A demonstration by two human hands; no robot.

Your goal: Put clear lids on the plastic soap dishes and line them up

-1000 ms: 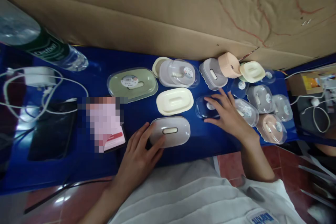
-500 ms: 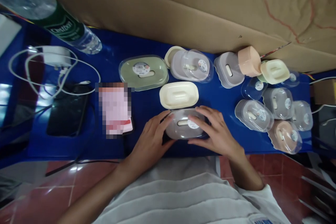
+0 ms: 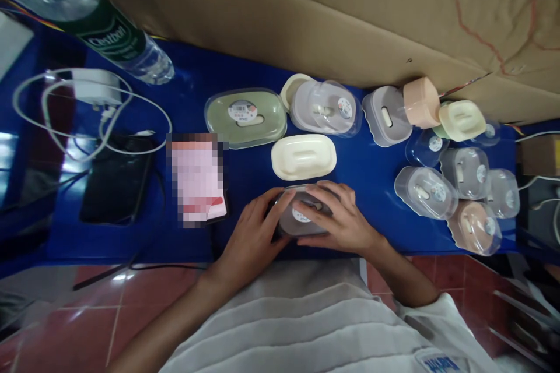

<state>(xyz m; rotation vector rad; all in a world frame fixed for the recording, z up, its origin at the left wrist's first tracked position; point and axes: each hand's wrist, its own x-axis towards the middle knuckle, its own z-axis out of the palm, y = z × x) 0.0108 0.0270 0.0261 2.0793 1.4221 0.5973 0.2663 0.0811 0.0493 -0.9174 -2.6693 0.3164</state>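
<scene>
Near edge, mid-length: left hand (image 3: 251, 233) is cupping one end of the grey container (image 3: 284, 227); right hand (image 3: 345, 224) is spanning the stickered clear lid (image 3: 301, 215) over it. Fingers of both are curving narrowly around their holds; lid seating is probably uneven, though the fingers are hiding the rim. Handling well means bracing the base level, lining up the rims and pressing evenly, sparing the thin plastic.

Just beyond, a cream lid (image 3: 304, 156) is lying on the blue desk (image 3: 371, 186). Phone (image 3: 216, 215) is resting toward the left end; lidded containers (image 3: 426, 192) are crowding the right. Green container (image 3: 266, 105) is sitting nearer the far edge, bottle (image 3: 118, 41) leaning across the far left corner. Cardboard (image 3: 262, 6) is rising behind.
</scene>
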